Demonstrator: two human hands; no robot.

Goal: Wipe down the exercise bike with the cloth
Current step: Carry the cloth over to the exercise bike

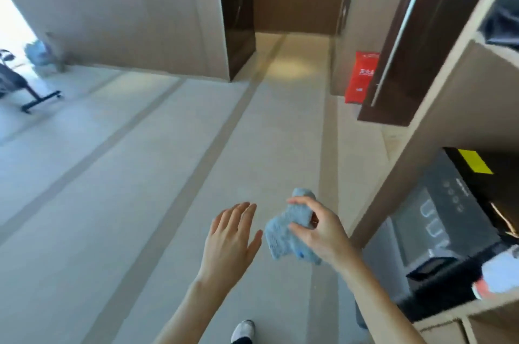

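Right hand [323, 228] pinches fluffy blue cloth [280, 237]; left hand [229, 237] spread wide.
The loose pinch may drop it before the far black exercise bike [36, 97].

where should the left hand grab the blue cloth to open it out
Probably the loose lower corner of the cloth, reached from its left. The right hand pinches the bunched upper part, so the bottom hangs free, and that free edge faces the open left hand just beside it.
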